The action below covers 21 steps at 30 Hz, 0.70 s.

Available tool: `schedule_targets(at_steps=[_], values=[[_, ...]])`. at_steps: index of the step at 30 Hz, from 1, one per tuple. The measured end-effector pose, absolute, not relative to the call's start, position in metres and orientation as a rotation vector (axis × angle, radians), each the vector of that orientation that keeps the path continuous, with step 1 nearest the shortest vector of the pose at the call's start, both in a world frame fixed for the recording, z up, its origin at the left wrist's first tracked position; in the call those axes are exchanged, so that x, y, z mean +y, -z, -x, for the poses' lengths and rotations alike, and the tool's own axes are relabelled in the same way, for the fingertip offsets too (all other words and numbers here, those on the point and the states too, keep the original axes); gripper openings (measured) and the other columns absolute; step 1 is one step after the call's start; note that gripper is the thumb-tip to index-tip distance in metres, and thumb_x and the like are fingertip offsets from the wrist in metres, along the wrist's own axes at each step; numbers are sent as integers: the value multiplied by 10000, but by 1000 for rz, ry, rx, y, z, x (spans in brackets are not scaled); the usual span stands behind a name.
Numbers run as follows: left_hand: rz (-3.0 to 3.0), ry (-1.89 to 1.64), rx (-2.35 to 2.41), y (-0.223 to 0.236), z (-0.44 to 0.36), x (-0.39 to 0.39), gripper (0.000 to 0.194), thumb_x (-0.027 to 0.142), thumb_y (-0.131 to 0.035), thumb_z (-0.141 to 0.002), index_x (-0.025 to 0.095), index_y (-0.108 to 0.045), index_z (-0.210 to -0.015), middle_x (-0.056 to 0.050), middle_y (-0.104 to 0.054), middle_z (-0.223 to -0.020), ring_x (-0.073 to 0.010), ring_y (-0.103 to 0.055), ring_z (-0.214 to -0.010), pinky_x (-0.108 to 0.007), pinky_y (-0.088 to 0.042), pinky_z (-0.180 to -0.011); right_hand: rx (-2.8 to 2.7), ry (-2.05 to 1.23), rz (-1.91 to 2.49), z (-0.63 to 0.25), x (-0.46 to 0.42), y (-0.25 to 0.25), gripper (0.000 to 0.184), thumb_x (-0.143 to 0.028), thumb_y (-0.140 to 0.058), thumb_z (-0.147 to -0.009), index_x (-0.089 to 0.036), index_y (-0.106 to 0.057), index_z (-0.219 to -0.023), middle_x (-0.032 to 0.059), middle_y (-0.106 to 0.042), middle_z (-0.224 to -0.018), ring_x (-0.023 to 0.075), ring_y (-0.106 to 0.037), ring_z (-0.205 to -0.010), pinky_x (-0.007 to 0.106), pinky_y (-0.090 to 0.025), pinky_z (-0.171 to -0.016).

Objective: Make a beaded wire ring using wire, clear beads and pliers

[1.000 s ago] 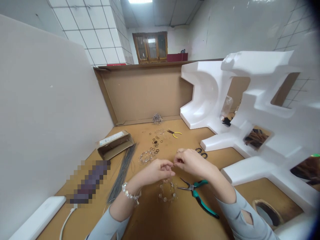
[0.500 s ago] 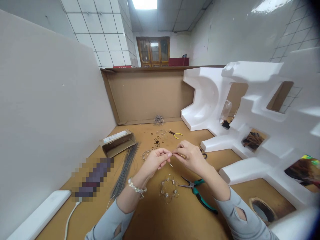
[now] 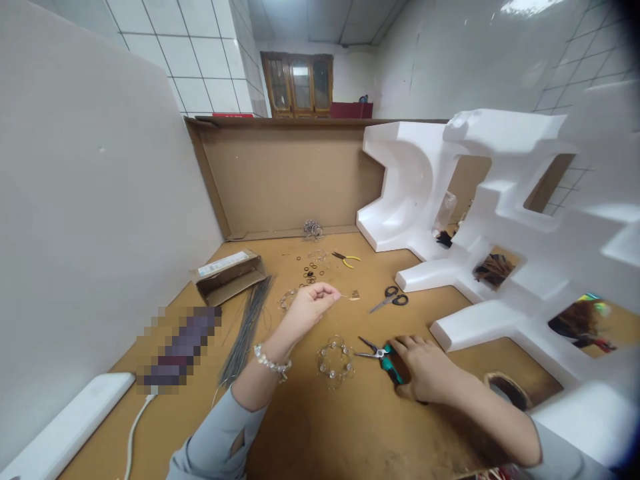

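My left hand (image 3: 311, 305) pinches a short thin wire (image 3: 346, 297) between thumb and fingertips, raised over the table. At the right, my right hand (image 3: 427, 363) is closed around the green handles of a pair of long-nose pliers (image 3: 383, 354). The pliers lie on the table, their slim jaws parted and pointing left. Between the hands lies a round wire ring with clear beads (image 3: 333, 375). Another beaded wire ring (image 3: 286, 301) is partly hidden behind my left hand.
Black-handled scissors (image 3: 387, 300), yellow-handled pliers (image 3: 345, 259), small black rings (image 3: 310, 274) and a wire clump (image 3: 313, 230) lie farther back. At left are a grey wire bundle (image 3: 245, 337), a cardboard box (image 3: 231, 283) and a white power bank-like bar (image 3: 70, 427). White foam (image 3: 465, 333) borders the right.
My hands were together at the wire; now my right hand has let go and moved down right onto the green pliers. My left hand still holds the wire. The scissors have come into full view.
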<state>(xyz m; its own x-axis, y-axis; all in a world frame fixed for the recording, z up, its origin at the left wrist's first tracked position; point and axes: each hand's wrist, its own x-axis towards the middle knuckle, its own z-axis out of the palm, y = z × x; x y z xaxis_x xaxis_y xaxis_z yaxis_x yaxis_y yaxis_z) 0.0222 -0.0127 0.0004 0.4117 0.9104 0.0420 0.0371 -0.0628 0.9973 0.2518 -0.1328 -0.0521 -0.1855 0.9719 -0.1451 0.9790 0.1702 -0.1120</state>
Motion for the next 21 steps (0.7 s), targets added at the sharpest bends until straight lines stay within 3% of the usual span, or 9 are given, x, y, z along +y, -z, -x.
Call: schedule_targets(at_steps=[3,5,9,12,14,17,21], values=[[-1432,-916,882,0,-22,-13,314,428,-699,-667,145,-587,-745,79,-429,-524,-12,-249,-362,-183,-150,-371,2342,136,-1957,-244,-135,60,666,-332,-635,-582,-107,-542,-1201,201,-585,-1100,351,-547,-968,411,-404,-797],[-1401,-926,854,1,-21,-13,328,438,-701,-667,147,-577,-755,84,-405,-530,-11,-237,-365,-173,-147,-361,2323,70,-1952,-240,-131,62,488,-227,-569,-630,-100,-587,-1101,192,-606,-1017,320,-577,-883,381,-407,-738],[-1330,-933,777,2,-20,-13,323,424,-703,-676,151,-556,-767,98,-334,-508,-17,-216,-377,-153,-161,-348,2276,160,-2148,-244,-123,65,242,-150,-450,-722,-134,-600,-911,150,-615,-902,255,-602,-784,340,-396,-683],[-1314,-954,758,1,-22,-16,312,421,-690,-696,158,-542,-776,96,-331,-514,-17,-212,-385,-143,-161,-350,2328,595,-2376,-247,-119,59,192,-196,-466,-711,-167,-549,-882,95,-607,-871,217,-585,-771,319,-404,-679],[-1309,-969,744,-1,-22,-18,305,420,-686,-703,162,-538,-777,94,-335,-523,-16,-211,-391,-142,-164,-355,2422,1181,-2347,-248,-117,47,190,-204,-451,-714,-179,-524,-888,62,-610,-857,183,-573,-754,298,-418,-660],[-1318,-890,689,-6,-18,-20,290,403,-691,-705,159,-553,-779,95,-319,-520,-17,-191,-398,-149,-154,-364,2338,2030,-1971,-255,-114,15,271,-255,-509,-715,-184,-517,-976,37,-614,-859,153,-578,-713,275,-444,-614],[-1414,-653,654,-11,-9,-19,259,377,-695,-708,151,-576,-750,87,-330,-525,-20,-188,-416,-161,-143,-380,2099,2129,-1728,-275,-107,-33,319,-267,-618,-671,-153,-600,-969,27,-631,-753,112,-562,-577,245,-436,-559]])
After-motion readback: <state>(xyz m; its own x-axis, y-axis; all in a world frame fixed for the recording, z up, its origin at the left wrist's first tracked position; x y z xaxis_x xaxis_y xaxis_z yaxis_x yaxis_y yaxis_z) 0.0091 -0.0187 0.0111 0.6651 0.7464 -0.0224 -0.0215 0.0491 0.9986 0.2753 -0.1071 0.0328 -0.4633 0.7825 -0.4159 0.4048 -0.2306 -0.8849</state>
